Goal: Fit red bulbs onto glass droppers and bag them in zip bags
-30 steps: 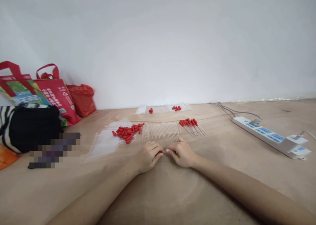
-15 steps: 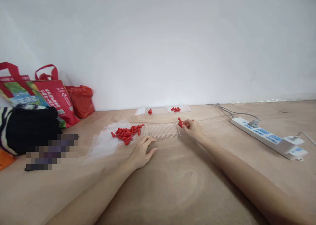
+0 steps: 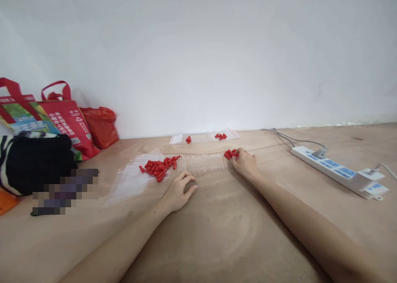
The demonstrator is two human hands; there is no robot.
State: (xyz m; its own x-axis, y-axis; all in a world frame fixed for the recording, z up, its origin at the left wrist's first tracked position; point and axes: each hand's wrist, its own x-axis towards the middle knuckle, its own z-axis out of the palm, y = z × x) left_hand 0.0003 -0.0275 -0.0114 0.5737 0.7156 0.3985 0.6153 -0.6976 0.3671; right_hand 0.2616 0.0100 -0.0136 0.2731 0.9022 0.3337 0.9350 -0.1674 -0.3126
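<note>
My right hand (image 3: 247,163) is curled at the right side of a small cluster of red pin-shaped plastic pieces (image 3: 230,154), its fingertips closed on some of them. My left hand (image 3: 180,191) rests on the table with fingers bent and thumb apart, holding nothing. Just beyond its fingertips is a row of thin pale sticks (image 3: 203,164) lying side by side. To the left of the sticks a larger heap of the same red pieces (image 3: 157,168) lies partly on clear plastic bags (image 3: 128,181).
Nearer the wall are small bags (image 3: 230,133) with a few more red pieces (image 3: 221,136). A white power strip (image 3: 335,169) with grey cables (image 3: 288,137) lies right. Red shopping bags (image 3: 70,121) and a black cloth item (image 3: 40,161) stand left on the wooden table (image 3: 214,233).
My right hand has shifted slightly, and the red pieces beside it now lie closer together, to the left of its fingers. My left hand has stayed in place.
</note>
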